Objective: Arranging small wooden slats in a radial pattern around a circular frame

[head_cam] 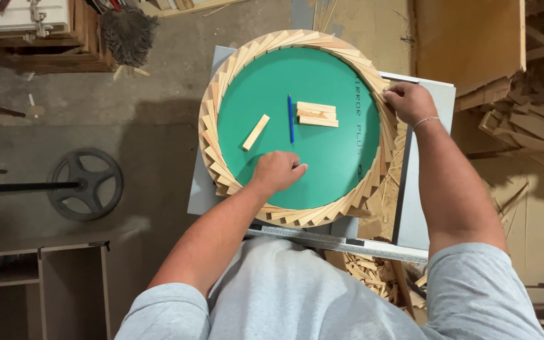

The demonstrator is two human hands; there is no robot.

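Observation:
A round green disc lies flat, ringed by a frame of overlapping wooden slats. My left hand rests on the green surface near its lower edge, fingers curled; whether it holds anything is hidden. My right hand presses on the slat ring at the right rim. On the disc lie a blue pen, a single wooden slat and a small stack of slats.
The disc sits on a grey work surface. A metal ruler lies along the near edge. Scrap wood pieces pile up at the right, more offcuts below. A black wheel lies on the floor at left.

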